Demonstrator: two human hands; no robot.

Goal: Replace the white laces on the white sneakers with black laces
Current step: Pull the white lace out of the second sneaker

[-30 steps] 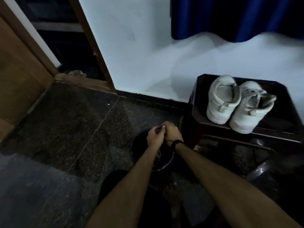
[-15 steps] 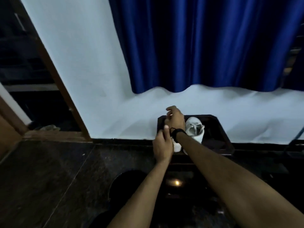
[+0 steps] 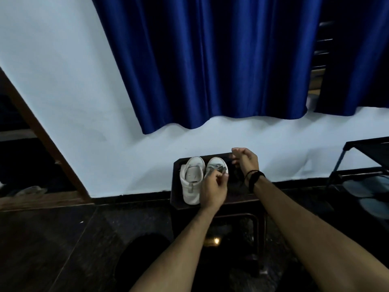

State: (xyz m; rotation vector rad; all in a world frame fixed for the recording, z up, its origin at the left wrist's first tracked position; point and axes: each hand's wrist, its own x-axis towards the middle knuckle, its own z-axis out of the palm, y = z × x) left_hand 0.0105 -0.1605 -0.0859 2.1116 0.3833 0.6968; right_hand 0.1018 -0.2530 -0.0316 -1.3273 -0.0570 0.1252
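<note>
Lacing step, frame centre: left hand point(image 3: 212, 191) pinches at right sneaker point(image 3: 216, 168); right hand point(image 3: 246, 159) curled (black lace point(image 3: 239, 175) apparently held). Next: thread eyelet.

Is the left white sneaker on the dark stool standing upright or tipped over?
Upright. The left white sneaker stands on its sole on the dark stool, its opening facing up, toe toward the wall.

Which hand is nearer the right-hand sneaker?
Left. The left hand is over the right-hand sneaker, fingers at its laces; the right hand is raised beside it, to its right.
</note>
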